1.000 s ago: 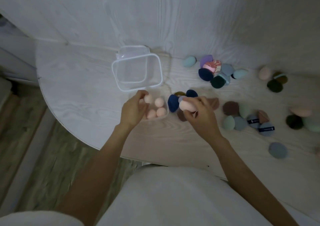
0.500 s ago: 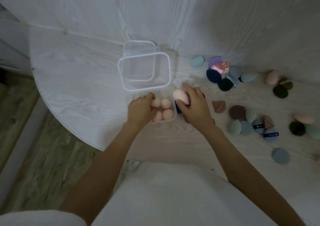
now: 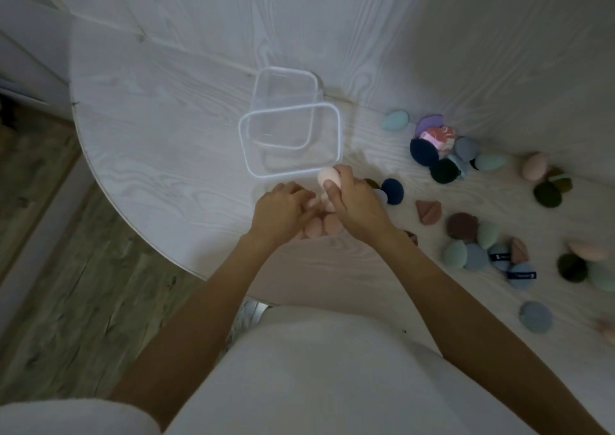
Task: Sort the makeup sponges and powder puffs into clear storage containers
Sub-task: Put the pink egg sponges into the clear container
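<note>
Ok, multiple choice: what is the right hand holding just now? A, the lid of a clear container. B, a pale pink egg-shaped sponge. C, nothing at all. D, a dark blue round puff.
B: the right hand pinches a pale pink egg-shaped sponge at the near rim of the large clear container.

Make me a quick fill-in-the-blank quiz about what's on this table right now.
1. The right hand holds a ____ egg-shaped sponge.
2. The large clear container has ____ sponges inside.
3. Most loose puffs lie to the ____ of the hands.
4. The left hand rests on the small container of ____ sponges.

Missing words: pink; no; right; pink
</note>
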A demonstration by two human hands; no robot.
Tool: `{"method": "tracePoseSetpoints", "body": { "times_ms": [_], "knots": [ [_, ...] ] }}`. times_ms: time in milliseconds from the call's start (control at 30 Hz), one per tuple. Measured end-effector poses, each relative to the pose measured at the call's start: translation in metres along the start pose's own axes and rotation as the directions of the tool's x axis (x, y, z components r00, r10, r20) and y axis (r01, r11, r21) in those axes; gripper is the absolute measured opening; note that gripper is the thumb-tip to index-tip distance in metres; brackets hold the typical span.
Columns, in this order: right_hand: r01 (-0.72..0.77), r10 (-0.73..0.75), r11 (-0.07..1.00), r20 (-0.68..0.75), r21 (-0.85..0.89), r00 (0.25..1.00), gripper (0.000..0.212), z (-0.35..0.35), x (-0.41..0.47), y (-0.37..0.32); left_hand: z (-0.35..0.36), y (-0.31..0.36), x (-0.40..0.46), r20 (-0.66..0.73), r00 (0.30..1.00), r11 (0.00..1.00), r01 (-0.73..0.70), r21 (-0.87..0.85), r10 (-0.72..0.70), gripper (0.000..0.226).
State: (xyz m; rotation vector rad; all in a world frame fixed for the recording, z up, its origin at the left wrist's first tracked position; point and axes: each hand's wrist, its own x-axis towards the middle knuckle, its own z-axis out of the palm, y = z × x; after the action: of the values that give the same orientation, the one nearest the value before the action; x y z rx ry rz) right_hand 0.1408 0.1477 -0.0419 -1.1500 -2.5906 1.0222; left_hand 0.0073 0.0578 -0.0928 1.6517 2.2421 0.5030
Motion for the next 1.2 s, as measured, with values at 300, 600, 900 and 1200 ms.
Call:
{"method": "tracePoseSetpoints", "body": {
  "times_ms": [300,600,900,1200],
  "knots": [
    [0.092,-0.090,0.987,0.022,-0.133,0.996,0.029,0.002,0.006,0.013,0.006,0.019,-0.029,0.097,0.995,0.996,-0.018,0.084,0.010,0.090],
    [0.276,-0.164,0.767,0.238,-0.579,0.957,0.022,0.002,0.007,0.009,0.006,0.015,-0.027,0.169,0.985,0.992,-0.045,0.114,0.025,0.073],
    [0.422,-0.191,0.482,0.378,-0.768,0.906,0.037,0.013,0.035,0.015,0.002,0.014,-0.024,0.265,0.964,0.986,-0.060,0.157,0.016,0.074],
    [0.413,-0.243,0.516,0.333,-0.750,0.911,0.016,-0.009,0.017,0.005,0.000,0.006,-0.023,0.214,0.972,0.987,-0.123,0.100,0.100,0.073]
  ]
}}
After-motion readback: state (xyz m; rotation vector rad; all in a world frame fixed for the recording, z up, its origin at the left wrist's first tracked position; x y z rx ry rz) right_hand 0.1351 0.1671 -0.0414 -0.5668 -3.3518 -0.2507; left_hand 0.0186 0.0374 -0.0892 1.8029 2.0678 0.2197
